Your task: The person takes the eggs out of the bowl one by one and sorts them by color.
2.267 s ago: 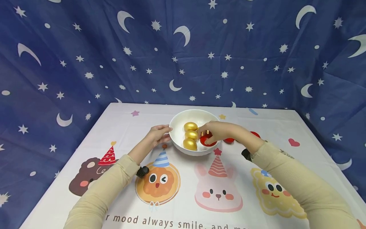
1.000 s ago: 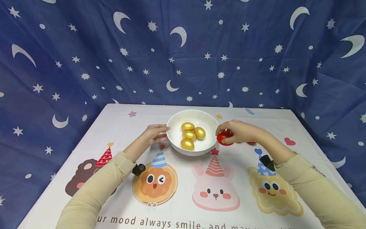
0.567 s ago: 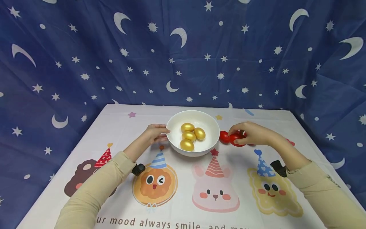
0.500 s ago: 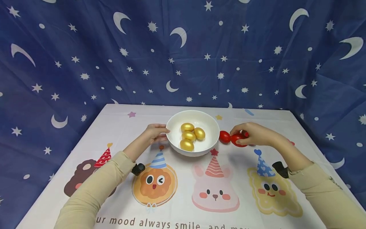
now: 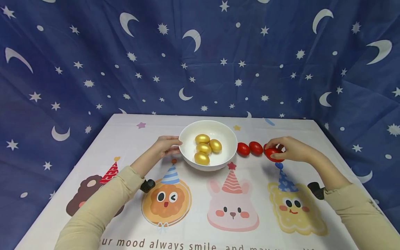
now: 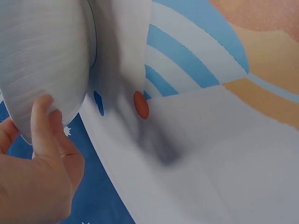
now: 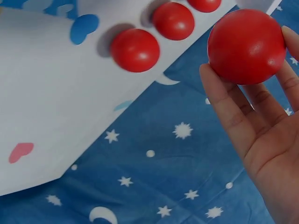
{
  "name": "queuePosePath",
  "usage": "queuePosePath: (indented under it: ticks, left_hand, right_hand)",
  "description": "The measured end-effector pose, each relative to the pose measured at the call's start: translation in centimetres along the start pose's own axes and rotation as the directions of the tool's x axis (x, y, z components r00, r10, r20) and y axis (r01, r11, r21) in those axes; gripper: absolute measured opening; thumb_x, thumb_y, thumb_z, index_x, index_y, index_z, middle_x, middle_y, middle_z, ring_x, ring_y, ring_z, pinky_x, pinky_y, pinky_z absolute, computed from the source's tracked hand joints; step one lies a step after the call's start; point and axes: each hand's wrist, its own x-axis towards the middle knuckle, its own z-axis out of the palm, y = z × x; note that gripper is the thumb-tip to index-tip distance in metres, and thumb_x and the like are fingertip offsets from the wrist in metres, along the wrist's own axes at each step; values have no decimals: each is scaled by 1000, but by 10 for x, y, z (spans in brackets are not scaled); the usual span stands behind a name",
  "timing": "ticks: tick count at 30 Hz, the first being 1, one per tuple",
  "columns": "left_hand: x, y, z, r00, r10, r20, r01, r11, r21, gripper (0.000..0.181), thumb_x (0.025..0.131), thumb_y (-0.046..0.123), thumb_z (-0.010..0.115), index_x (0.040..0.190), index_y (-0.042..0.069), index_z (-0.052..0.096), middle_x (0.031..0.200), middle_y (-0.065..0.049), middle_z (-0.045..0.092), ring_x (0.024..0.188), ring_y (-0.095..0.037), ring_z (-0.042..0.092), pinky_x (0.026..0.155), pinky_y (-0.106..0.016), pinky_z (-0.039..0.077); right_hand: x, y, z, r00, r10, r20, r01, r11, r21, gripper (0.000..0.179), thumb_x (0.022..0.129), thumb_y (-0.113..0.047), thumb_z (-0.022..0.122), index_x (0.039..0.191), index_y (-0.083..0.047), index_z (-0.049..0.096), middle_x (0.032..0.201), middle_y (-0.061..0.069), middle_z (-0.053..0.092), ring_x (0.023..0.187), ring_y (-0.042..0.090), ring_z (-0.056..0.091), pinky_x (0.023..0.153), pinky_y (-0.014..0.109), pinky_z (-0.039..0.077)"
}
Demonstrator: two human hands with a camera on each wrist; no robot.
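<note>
Right hand (image 5: pixel 289 149) clamped on a red egg (image 7: pixel 246 46), thumb one side, fingertips the other: smooth, rounded, a soft sheen where light catches it! It's at the right end of the row, between the bowl (image 5: pixel 229 146) and the right edge of the table (image 5: pixel 307 126). Three more red eggs (image 5: pixel 256 148) line up there, the leftmost just beside the bowl, the third partly hidden behind the held one in the head view. Over to the left hand (image 5: pixel 167 145), pinching the bowl's left rim! Round, white, glossy inside, that bowl sits nearer the far edge than the near one. Inside, four golden eggs (image 5: pixel 203 148) with a metallic gleam: three in a column, one tucked to their right. Beneath, a white cloth (image 5: pixel 131 142) printed with party-hatted cartoon faces, lettering along the near edge. And beyond the far edge, a creased blue curtain (image 5: pixel 200 86), all white moons and stars!
</note>
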Motion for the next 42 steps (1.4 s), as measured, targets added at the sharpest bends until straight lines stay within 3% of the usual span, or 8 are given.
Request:
queuePosePath:
  ticks: [14,26,33,42]
  left_hand:
    - [1,-1,-5,998,-6,61,10,997,-72,54,90,5,60,141,5,43,139,-22,47,69,-10,66,75,-20,61]
    - [5,-8,-9,992,-29,119,46,989,-140,54,92,6,59,142,5,40,144,-20,41,67,-9,65,75,-19,61]
    - [5,-8,-11,987,-33,158,62,982,-181,55,94,9,56,145,6,36,146,-18,38,72,-8,63,74,-17,60]
    - [6,-8,-10,986,-32,165,62,982,-179,53,96,11,54,145,7,35,141,-16,42,71,-7,64,73,-15,60]
  right_hand:
    - [-7,32,-2,997,79,-14,-78,997,19,26,83,-9,69,107,2,65,96,12,67,83,20,58,67,29,62]
    - [-12,60,-1,992,124,-25,-123,992,19,26,84,-9,67,106,5,63,96,18,65,83,24,59,71,39,63]
    - [-7,74,-4,987,160,-17,-159,987,25,30,85,-9,67,109,8,61,99,25,63,84,30,61,72,44,63]
    - [3,87,-3,974,227,-6,-226,973,43,33,85,-9,66,112,10,59,101,29,60,86,33,59,72,43,63]
